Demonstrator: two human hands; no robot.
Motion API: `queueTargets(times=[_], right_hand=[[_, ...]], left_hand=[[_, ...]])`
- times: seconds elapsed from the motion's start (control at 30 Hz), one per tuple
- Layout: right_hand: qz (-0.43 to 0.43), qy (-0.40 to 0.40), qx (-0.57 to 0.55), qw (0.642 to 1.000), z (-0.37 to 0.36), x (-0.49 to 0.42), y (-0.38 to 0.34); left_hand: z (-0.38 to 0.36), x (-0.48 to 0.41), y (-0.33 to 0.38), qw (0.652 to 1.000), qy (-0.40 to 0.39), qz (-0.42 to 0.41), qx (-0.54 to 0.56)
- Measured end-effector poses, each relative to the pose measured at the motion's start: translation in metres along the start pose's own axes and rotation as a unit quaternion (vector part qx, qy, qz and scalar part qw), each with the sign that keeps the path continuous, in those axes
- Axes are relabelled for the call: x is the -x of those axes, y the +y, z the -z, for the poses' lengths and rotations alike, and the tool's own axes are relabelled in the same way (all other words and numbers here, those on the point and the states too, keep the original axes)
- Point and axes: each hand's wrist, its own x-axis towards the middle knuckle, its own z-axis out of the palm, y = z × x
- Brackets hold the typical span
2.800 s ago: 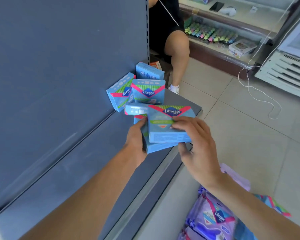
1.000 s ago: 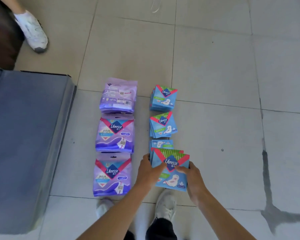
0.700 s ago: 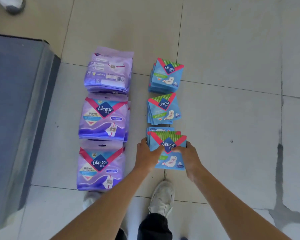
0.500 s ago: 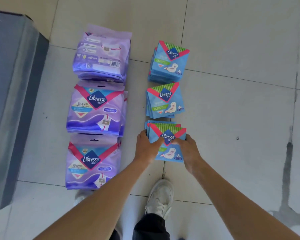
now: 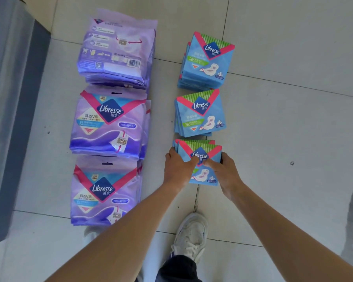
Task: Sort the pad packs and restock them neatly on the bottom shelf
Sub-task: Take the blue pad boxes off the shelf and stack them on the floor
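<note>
Both arms reach down: left hand [image 5: 176, 167] and right hand [image 5: 222, 171] clamp the nearest blue stack [image 5: 200, 151] by its sides, thumbs on top, on the tiled floor [image 5: 293, 119]. Flat glossy square packs; puffy purple bags [image 5: 108, 123] lie left, beside the grey shelf [image 5: 10, 119]

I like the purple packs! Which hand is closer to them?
Left. The left hand grips the blue stack on the side facing the purple packs; the right hand grips its far side.
</note>
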Motion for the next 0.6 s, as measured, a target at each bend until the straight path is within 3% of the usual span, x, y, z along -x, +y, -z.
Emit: queueTargets(times=[0.17, 0.27, 0.33, 0.4, 0.47, 0.6], right_hand=[[-0.003, 0.036, 0.062, 0.997, -0.002, 0.000, -0.002], [-0.001, 0.078, 0.145, 0.986, 0.000, 0.003, -0.007], [0.006, 0.112, 0.200, 0.973, 0.000, 0.012, -0.018], [0.034, 0.131, 0.281, 0.950, 0.000, 0.025, -0.032], [0.071, 0.122, 0.379, 0.915, -0.001, 0.043, -0.045], [0.139, 0.075, 0.516, 0.842, 0.000, 0.090, -0.077]], left_hand=[[0.005, 0.014, 0.010, 0.997, 0.030, -0.032, -0.061], [0.016, 0.027, 0.015, 0.977, 0.069, -0.088, -0.181], [0.028, 0.037, 0.018, 0.941, 0.099, -0.136, -0.294], [0.043, 0.048, 0.026, 0.881, 0.138, -0.201, -0.405], [0.057, 0.060, 0.034, 0.834, 0.127, -0.243, -0.480], [0.089, 0.093, 0.049, 0.805, 0.091, -0.244, -0.533]])
